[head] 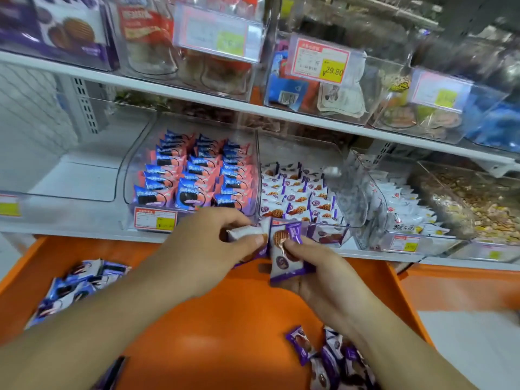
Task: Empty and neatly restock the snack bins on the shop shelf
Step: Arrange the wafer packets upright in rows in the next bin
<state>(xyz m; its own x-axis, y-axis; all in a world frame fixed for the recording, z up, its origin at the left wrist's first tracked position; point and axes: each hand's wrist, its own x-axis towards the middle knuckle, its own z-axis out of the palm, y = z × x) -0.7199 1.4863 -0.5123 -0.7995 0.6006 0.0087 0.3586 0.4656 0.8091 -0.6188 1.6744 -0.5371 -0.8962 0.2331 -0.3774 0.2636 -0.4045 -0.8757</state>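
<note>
My left hand (213, 246) grips a white-and-purple waffle snack pack (247, 232) just in front of the shelf edge. My right hand (315, 274) holds a small stack of the same purple waffle packs (285, 254), thumb on top. Both hands meet over the orange tray (225, 319). Behind them a clear bin (332, 223) holds rows of waffle packs (298, 195). To its left a clear bin (128, 192) is filled with neat rows of blue-and-pink cookie packs (194, 173).
Loose blue cookie packs (76, 285) lie at the tray's left, loose purple packs (332, 358) at its lower right. An empty clear bin (70, 181) stands far left. Bins of white packs (399, 209) and mixed snacks (472, 206) stand right. The upper shelf (197, 97) carries more bins.
</note>
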